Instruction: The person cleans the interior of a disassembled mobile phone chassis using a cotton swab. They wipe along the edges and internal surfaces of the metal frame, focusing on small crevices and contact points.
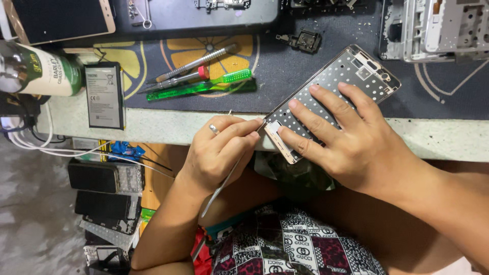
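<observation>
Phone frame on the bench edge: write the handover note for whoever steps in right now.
Left hand: pinches a thin metal tool, tip at the lower corner of the phone frame.
Right hand: fingers spread flat on the frame, pinning it at the table edge.
Nearby on the mat: green-handled tools; a battery sits to the left.
Done: frame lies bare, perforated plate up.
Left: the corner being worked.
</observation>
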